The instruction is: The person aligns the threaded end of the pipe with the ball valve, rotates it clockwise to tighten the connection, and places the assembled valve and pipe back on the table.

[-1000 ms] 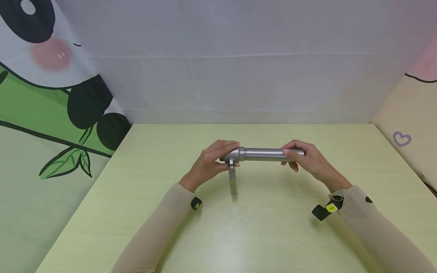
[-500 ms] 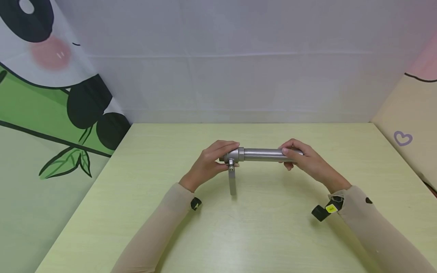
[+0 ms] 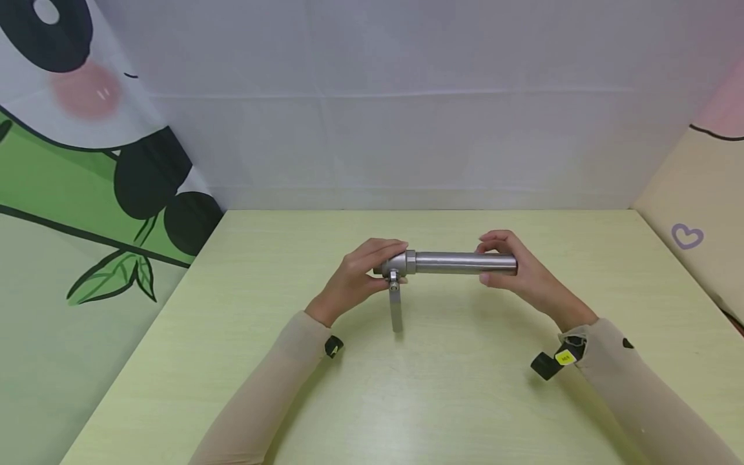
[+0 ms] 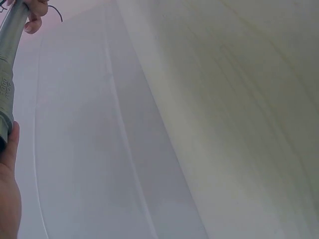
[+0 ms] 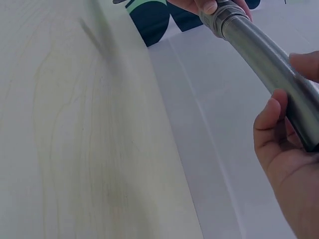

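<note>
A ball valve [image 3: 398, 263] with a lever handle [image 3: 396, 311] hanging down is joined at its right to a straight metal pipe [image 3: 444, 262]. Both are held level above the table. My left hand [image 3: 351, 278] grips the valve body, fingers over the top and thumb underneath. At the pipe's right end is my right hand [image 3: 537, 281], its thumb below the pipe and bent fingers along the upper side. In the right wrist view, thumb and fingers lie on opposite sides of the pipe [image 5: 266, 55]. The left wrist view catches only part of the valve body [image 4: 6, 87].
The pale wooden table [image 3: 372, 387] spreads under both hands. A white cloth wall [image 3: 372, 142] rises at its back edge. Printed panels stand left [image 3: 70, 213] and right [image 3: 692, 194]. A small black camera [image 3: 546, 365] sits on the right wrist.
My right hand has turned about the pipe's end: the thumb went from the pipe's front face to below it, and the fingers shifted up over the top. The left hand and valve stay still.
</note>
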{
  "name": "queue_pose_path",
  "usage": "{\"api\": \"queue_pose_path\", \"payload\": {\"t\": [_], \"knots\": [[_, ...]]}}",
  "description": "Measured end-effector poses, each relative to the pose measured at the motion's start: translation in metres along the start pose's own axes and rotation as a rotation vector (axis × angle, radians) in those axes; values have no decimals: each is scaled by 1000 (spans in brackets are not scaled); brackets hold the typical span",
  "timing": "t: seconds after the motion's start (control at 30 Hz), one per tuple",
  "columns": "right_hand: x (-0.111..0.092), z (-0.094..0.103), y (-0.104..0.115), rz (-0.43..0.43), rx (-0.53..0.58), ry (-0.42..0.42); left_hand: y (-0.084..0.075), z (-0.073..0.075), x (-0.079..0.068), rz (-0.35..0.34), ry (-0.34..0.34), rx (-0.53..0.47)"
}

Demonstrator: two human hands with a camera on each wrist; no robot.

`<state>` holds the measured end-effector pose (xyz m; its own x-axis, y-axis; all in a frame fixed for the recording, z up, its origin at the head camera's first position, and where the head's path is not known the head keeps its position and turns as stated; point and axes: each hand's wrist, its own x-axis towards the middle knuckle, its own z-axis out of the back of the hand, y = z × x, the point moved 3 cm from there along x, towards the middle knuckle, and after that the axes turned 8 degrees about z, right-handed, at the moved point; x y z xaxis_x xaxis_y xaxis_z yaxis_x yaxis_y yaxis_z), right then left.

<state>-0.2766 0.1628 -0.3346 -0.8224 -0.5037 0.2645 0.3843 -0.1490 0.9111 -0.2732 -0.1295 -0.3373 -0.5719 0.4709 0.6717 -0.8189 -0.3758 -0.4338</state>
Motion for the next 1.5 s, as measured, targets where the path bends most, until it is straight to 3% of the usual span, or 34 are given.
{"api": "queue_pose_path", "payload": {"t": [0.53,0.77,1.0,1.3,1.5], "knots": [[-3,6,-7,34,-28,7,1,-4,0,-5,-3,5],[-3,10,-6,-24,-87,-15,0,-4,1,-1,-11,3],[-1,13,-5,-32,-33,19,0,-4,3,13,-7,-13],[3,17,-5,-40,-63,33,0,-5,5,7,-15,1],[8,17,-4,-28,32,57,-1,-5,8,5,-14,8]]}}
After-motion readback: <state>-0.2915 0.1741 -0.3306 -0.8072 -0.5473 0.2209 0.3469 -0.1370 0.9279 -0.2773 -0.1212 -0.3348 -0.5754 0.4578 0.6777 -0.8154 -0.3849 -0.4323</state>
